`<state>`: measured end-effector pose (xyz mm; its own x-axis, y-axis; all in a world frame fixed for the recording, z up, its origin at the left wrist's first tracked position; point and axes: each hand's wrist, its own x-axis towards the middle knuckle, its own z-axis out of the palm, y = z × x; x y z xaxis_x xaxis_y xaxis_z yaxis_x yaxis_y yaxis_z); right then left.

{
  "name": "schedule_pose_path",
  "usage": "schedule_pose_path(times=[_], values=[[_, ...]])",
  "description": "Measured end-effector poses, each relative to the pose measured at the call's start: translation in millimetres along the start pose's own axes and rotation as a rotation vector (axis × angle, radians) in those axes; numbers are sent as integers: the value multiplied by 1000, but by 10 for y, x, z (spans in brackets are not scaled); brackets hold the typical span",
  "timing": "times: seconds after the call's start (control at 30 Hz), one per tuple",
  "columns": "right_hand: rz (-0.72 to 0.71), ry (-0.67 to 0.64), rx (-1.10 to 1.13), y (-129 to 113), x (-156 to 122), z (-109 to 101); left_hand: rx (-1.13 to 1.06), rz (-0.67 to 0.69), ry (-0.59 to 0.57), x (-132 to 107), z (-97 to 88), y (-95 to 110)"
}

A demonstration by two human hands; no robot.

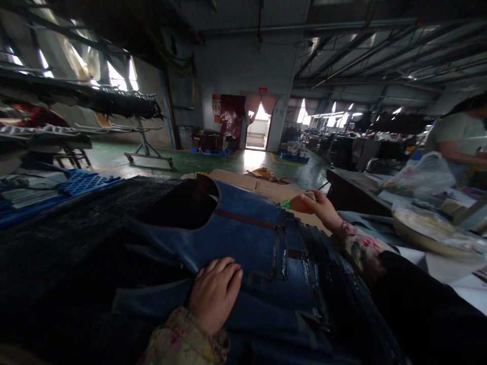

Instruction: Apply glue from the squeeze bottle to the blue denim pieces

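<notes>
My left hand [216,291] lies flat with its fingers stretched out on a dark blue, leather-like garment piece [243,238] with a curved cutout and a brown strip across it. In my right hand [324,209] is a squeeze bottle [299,205] with a green nozzle and orange-brown body, held tilted. Its tip points left, at the far right edge of the blue piece; whether it touches cannot be made out. Shiny, wet-looking bands [281,248] run along the right edges of several overlapping blue pieces, which fan out toward me.
The pieces rest on a dark table [83,223], with cardboard [239,178] behind. At right stand a yellowish bowl [422,235] covered with plastic and a plastic bag [422,175]. A person [456,134] is beyond. A wheeled rack [146,147] and blue plastic pallet [87,181] are at left.
</notes>
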<state>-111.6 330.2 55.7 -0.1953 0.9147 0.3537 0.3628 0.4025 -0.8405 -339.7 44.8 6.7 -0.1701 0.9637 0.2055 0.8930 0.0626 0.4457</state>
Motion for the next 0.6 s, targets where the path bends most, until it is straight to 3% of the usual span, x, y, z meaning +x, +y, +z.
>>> schedule_pose_path(times=[0.17,0.3,0.4,0.47,0.6], values=[[-36,-115,2,-180,-412,-137,27,-2,12,-104,-41,66],[-30,-127,-14,-297,-731,-238,43,4,7,-203,-108,161],[147,-138,152,-409,-953,-379,55,-1,-11,-281,-152,235],[321,-214,311,-489,-1122,-535,63,-7,-18,-338,-172,278],[644,-229,545,-550,-1546,-1025,63,-24,-19,-452,-206,352]])
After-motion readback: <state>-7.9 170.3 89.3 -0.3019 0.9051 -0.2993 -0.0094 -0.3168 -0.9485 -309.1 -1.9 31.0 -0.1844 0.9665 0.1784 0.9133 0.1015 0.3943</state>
